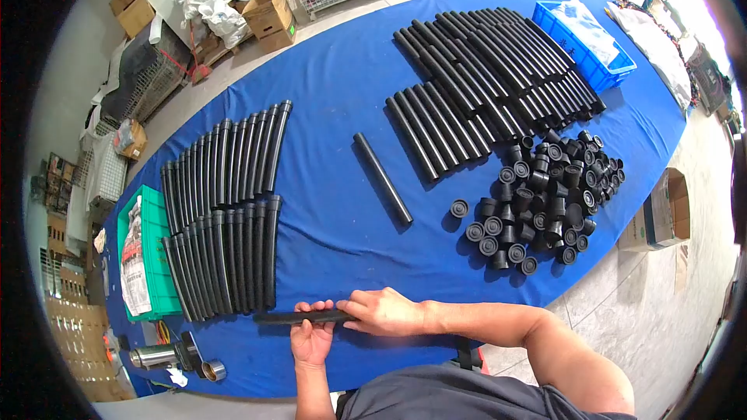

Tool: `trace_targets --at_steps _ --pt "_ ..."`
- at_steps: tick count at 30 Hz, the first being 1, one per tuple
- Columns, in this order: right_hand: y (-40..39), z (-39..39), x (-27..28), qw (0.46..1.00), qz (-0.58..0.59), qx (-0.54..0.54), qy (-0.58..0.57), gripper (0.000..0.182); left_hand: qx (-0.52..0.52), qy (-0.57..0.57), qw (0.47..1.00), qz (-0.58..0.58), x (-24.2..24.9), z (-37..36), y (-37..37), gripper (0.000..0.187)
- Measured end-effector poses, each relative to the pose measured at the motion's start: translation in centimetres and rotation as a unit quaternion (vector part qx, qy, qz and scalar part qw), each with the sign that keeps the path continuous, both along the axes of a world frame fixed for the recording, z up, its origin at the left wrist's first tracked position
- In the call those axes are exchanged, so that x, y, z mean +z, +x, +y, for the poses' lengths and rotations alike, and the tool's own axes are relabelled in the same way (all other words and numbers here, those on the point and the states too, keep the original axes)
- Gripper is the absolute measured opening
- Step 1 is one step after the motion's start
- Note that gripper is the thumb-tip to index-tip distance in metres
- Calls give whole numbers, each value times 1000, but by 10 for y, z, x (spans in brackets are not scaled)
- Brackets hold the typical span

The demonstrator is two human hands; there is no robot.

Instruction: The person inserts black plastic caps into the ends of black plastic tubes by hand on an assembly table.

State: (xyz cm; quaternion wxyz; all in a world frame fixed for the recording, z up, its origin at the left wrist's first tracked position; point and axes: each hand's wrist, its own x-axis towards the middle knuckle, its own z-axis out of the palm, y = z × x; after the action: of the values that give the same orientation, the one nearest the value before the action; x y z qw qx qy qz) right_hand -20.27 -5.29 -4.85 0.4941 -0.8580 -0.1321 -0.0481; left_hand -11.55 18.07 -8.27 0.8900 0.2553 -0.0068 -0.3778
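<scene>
Close to my body, a black tube (274,318) lies level across both hands, above the blue cloth. My left hand (313,341) is closed around its middle, thumb in front. My right hand (383,312) wraps the tube's right end; whether a cap sits there is hidden by the fingers. Left of my hands lie two rows of capped black tubes (220,260). One loose tube (381,179) rests alone mid-table. Plain tubes (482,70) are piled at the far right, and a heap of black rubber caps (537,206) spreads in front of them.
A green crate (161,260) stands at the left edge, a blue crate (591,62) at the far right. A metal cylinder (154,355) and a roll of tape (214,370) sit front left. A cardboard box (661,210) stands on the floor to the right.
</scene>
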Motion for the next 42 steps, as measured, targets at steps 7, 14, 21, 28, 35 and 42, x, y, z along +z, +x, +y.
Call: trace_targets --at_steps 7,14,21,28,35,42 --pt "2 -1 -4 1000 -1 -8 20 39 1 13 1000 0 1 -1 0 32" --pt "7 -6 -13 995 57 40 72 40 -15 15 999 -24 4 -2 -1 32" --pt "8 -8 0 988 134 61 44 38 -4 7 1000 -26 -1 0 -1 33" --pt "1 2 -7 997 -48 -20 -58 40 4 8 1000 -11 3 -3 -1 32" --pt "8 -7 -9 989 93 20 116 37 -7 10 1000 -5 4 -3 0 31" --pt "11 -10 -2 973 188 64 118 40 -6 -1 1000 -22 -1 0 0 32"
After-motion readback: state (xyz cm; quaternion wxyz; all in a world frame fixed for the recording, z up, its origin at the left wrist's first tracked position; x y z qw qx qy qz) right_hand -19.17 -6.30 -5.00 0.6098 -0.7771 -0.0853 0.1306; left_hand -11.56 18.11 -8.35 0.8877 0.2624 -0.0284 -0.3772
